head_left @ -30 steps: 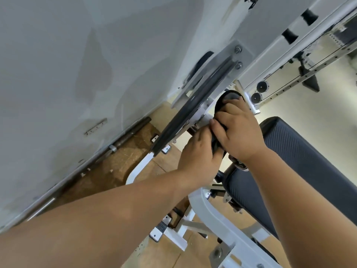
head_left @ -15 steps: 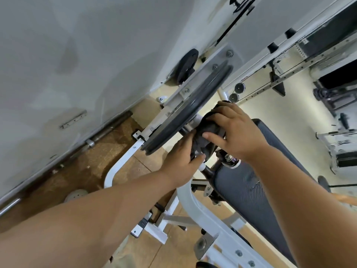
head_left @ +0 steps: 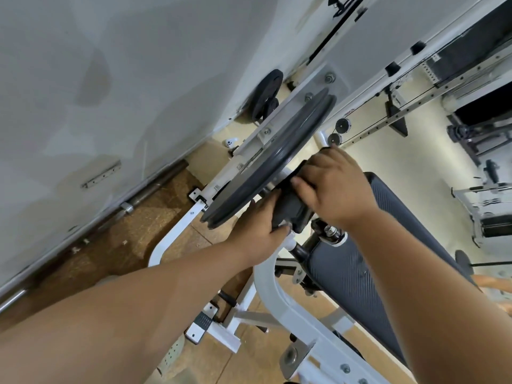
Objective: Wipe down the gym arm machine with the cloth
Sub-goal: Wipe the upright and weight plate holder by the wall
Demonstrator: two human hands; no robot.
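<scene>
- Both hands press a dark cloth [head_left: 291, 209] against the gym arm machine [head_left: 277, 295], just beside its large dark pulley wheel [head_left: 266, 164].
- The left hand [head_left: 257, 231] grips the cloth from below, fingers curled around it.
- The right hand [head_left: 332, 187] clasps the cloth from above.
- A dark padded rest [head_left: 374, 261] sits to the right, near the hands.
- The white frame curves below them over a wooden floor [head_left: 138, 234].

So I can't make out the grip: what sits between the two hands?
In the head view, a dark cloth is bunched between left hand and right hand.
</scene>
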